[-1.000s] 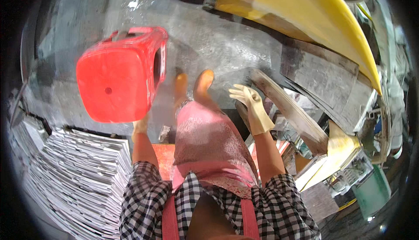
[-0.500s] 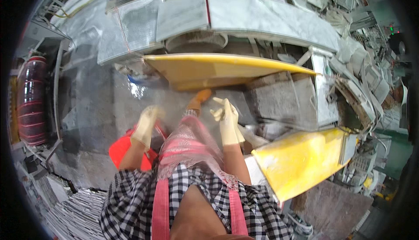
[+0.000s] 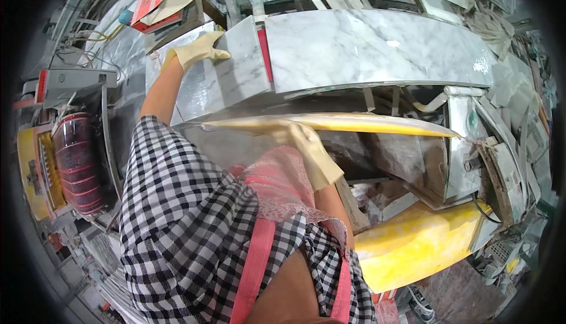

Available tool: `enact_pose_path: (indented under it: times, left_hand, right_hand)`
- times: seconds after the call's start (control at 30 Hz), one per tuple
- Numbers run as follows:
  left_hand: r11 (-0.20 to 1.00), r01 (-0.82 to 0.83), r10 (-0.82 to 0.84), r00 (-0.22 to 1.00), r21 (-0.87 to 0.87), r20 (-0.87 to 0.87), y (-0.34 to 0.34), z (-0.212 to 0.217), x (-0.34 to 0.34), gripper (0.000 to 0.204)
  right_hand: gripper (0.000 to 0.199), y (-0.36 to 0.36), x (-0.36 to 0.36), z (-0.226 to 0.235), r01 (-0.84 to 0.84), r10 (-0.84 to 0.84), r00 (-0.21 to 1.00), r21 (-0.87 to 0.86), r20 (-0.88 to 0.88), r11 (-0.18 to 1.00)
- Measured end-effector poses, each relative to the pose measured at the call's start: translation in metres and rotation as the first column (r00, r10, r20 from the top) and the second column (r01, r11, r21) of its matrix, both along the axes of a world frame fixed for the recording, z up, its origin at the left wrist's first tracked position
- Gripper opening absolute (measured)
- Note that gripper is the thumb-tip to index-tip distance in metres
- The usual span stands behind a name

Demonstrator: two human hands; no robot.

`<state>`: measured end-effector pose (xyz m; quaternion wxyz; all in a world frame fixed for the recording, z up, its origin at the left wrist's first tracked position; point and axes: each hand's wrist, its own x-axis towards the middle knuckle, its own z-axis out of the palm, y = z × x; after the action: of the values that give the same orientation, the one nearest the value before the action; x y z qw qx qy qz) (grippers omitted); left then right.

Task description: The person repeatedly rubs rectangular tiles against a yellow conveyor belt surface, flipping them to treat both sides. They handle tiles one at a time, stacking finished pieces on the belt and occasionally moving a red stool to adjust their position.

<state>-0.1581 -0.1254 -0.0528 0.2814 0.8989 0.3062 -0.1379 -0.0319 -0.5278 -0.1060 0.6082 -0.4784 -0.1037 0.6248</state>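
Having moved forward, my left hand (image 3: 202, 49) is spreading over the grey slab (image 3: 243, 62) lying beyond the yellow board (image 3: 371, 124), near which my right hand (image 3: 304, 142) is hanging, its grip I cannot tell.

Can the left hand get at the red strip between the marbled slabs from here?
Probably yes: the left hand is open above the worktop, fingers toward the red strip, with only the smaller marbled slab's bare face between.

grey slab (image 3: 243, 68) (marbled) beside yellow panel (image 3: 368, 125)
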Motion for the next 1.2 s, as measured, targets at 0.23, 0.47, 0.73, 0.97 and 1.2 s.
enact_pose_path:
  times: [0.23,0.47,0.73,0.97,1.2]
  left_hand:
    - [0.853,-0.481,0.445,0.873,-0.202,-0.2,-0.07,0.017,-0.089,0.092]
    - [0.411,-0.697,0.867,0.499,-0.588,0.016,-0.201,0.042,-0.152,0.063]
    - [0.364,-0.259,0.879,0.413,-0.895,0.238,-0.245,0.005,-0.127,0.063]
    - [0.464,-0.195,0.81,0.489,-0.864,0.324,-0.29,0.058,-0.093,0.059]
    - [0.627,0.243,0.376,0.738,-0.74,0.561,-0.336,0.109,-0.09,0.062]
  right_hand:
    - [0.058,0.044,-0.039,-0.006,-0.244,0.223,0.94,0.055,0.258,0.968]
    - [0.053,0.033,-0.061,0.056,-0.072,0.002,0.938,0.19,0.347,0.979]
    - [0.05,-0.024,-0.049,0.121,-0.31,0.106,0.885,0.403,0.453,0.861]
    - [0.042,-0.112,-0.057,0.141,0.025,-0.281,0.85,0.499,0.446,0.866]
    - [0.046,-0.147,-0.046,0.053,0.472,-0.509,0.856,0.266,0.088,0.84]
